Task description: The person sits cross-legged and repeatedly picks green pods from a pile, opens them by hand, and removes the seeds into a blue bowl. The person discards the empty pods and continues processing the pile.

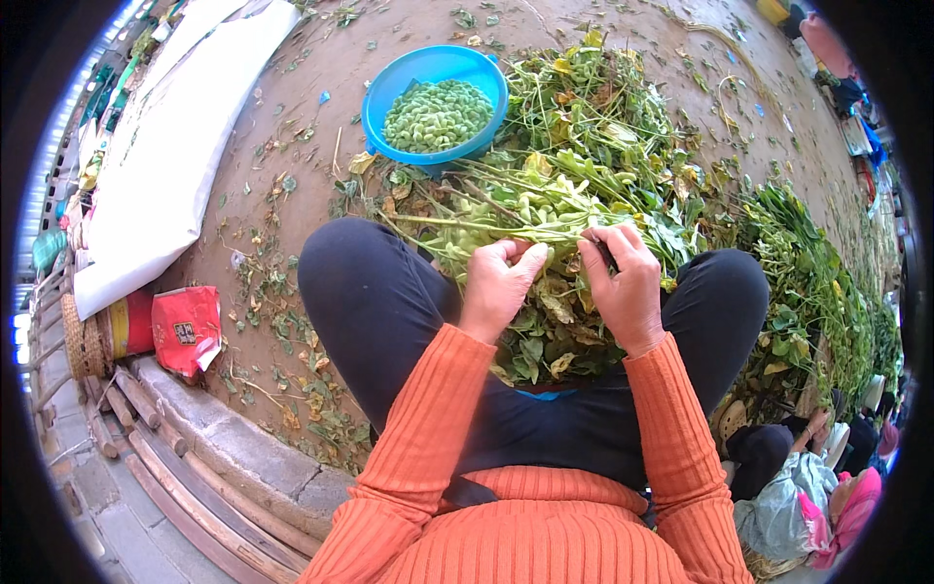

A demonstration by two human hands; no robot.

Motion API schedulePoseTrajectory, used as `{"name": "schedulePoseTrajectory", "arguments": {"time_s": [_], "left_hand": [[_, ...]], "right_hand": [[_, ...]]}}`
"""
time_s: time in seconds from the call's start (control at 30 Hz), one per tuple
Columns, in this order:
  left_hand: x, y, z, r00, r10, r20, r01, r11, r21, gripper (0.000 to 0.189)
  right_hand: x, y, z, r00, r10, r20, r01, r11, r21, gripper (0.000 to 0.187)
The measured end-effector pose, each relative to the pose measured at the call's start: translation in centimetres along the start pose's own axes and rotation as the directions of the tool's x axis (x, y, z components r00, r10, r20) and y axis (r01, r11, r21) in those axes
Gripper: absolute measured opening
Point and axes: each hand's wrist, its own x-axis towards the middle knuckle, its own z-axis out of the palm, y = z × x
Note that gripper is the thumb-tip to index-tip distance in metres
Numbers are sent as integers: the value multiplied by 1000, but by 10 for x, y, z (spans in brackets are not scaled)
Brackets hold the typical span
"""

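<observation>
Between my knees lies a bundle of soybean plants (558,208) with green pods still on the stalks. My left hand (501,281) pinches a green stalk between thumb and forefinger. To its right, my right hand (624,281) has thumb and fingers closed at the same bundle; a dark object shows at its fingers, too unclear to name. Beyond the stalks stands a blue plastic basin (371,109) holding many loose green pods (438,117). Yellowed and green leaves (547,321) lie below my hands, between my thighs.
More uprooted plants (598,95) are heaped beside the basin, and another pile (803,277) lies at right. Co-workers sit at lower right, one in a pink head covering (850,511). At left are a white sheet (175,131), a red bag (187,328), a concrete curb (233,438) and wooden poles (219,504).
</observation>
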Motion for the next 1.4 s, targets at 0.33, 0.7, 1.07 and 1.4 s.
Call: {"name": "schedulePoseTrajectory", "arguments": {"time_s": [0.33, 0.7, 1.07, 1.4], "left_hand": [[13, -2, -5, 981, 94, -170, -57, 976, 210, 22], [-6, 13, -9, 907, -210, 366, 393, 735, -552, 22], [-2, -8, -11, 932, -204, 301, 331, 816, -474, 23], [-5, -6, -8, 987, -74, 144, 104, 971, -213, 30]], "right_hand": [[-3, -6, -1, 859, 400, 320, -503, 772, 388, 14], [3, -1, 11, 737, 563, 374, -652, 446, 613, 13], [-27, -29, 21, 964, 244, 105, -263, 929, 260, 24], [-12, -30, 6, 876, 339, 344, -428, 874, 228, 17]]}}
